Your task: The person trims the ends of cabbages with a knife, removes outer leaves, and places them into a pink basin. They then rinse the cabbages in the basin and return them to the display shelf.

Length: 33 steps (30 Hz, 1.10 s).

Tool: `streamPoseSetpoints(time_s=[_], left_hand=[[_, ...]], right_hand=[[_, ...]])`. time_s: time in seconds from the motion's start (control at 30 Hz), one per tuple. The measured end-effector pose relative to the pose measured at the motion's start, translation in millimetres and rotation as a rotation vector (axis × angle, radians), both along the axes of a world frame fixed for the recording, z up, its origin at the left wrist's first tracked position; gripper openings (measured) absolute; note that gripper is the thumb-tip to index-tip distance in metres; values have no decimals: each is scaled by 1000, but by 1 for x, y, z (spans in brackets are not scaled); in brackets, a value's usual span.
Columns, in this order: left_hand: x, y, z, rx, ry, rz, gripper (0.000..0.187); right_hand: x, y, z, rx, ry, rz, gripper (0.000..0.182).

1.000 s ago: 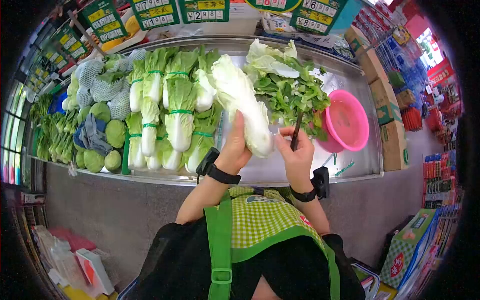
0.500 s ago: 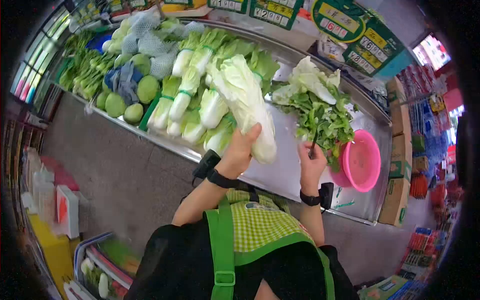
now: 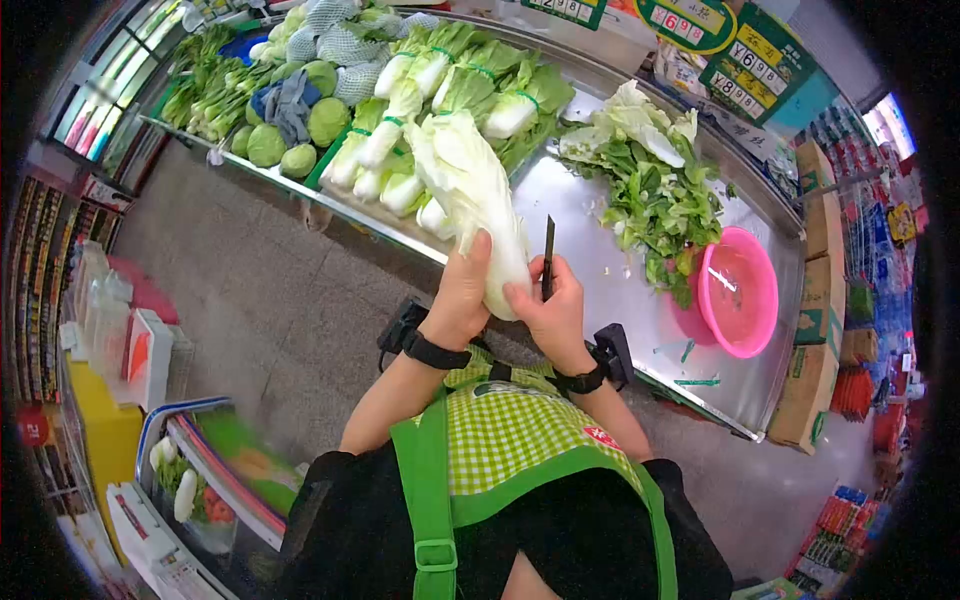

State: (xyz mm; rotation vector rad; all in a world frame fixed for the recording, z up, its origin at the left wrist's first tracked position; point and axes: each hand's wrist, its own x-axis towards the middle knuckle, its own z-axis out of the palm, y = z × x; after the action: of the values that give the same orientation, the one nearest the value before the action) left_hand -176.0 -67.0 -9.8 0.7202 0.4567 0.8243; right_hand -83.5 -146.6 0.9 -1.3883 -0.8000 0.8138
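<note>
A long napa cabbage with pale green leaves and a white base is tilted in front of me. My left hand is closed round its lower left side. Held in my right hand is a thin dark knife, its blade pointing up. The thumb of that hand touches the cabbage near its base. Left of the cabbage, several more napa cabbages lie stacked, some bound with green bands. Loose trimmed leaves are heaped on the metal counter to the right.
A pink basin stands at the counter's right end, near scraps of green band. Round green cabbages and a grey-blue cloth lie at the left. Cardboard boxes line the right side. Price signs hang behind.
My right hand has moved left from the leaf heap to the cabbage base, the knife now upright in it. The cabbage has come slightly lower and left in my left hand. The view has shifted.
</note>
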Motion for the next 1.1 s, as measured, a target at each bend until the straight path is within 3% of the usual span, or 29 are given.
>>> streamPoseSetpoints(time_s=[0.3, 0.37, 0.5, 0.57, 0.63, 0.7, 0.8, 0.87, 0.93, 1.0, 1.03, 1.1], left_hand=[[-27, -34, -1, -65, -36, 72, 62], [-32, -39, -5, -44, -44, 101, 63], [-45, -45, -5, -113, -122, 164, 61], [-50, -47, -1, -125, -105, 201, 57], [-53, -49, 4, -136, -82, 387, 53], [-57, -44, 8, -163, -164, 419, 50], [-77, -41, 28, -394, -263, 359, 48], [-95, -31, 16, -409, -373, 288, 48], [-111, -22, 15, -556, -596, 164, 52], [-124, -18, 30, -513, -497, 156, 55], [-127, -16, 37, -466, -400, 155, 59], [-131, -8, 32, -374, -400, 135, 64]], right_hand=[[-19, -22, -13, 53, -4, 42, 28], [-22, -26, -13, -34, -3, 74, 28], [-38, -28, -23, 71, 35, 33, 20], [-48, -20, -31, 200, 366, -14, 22], [-54, -12, -30, 277, 437, -2, 23], [-63, -4, -3, 316, 673, -82, 20], [-61, 3, 6, 366, 840, 90, 19], [-57, 8, 4, 410, 926, 179, 18], [-42, 19, -3, 466, 1265, 441, 20], [-34, 21, -10, 517, 1469, 720, 30], [-34, 20, -12, 522, 1469, 716, 30], [-42, 15, -12, 309, 1715, 1006, 34]])
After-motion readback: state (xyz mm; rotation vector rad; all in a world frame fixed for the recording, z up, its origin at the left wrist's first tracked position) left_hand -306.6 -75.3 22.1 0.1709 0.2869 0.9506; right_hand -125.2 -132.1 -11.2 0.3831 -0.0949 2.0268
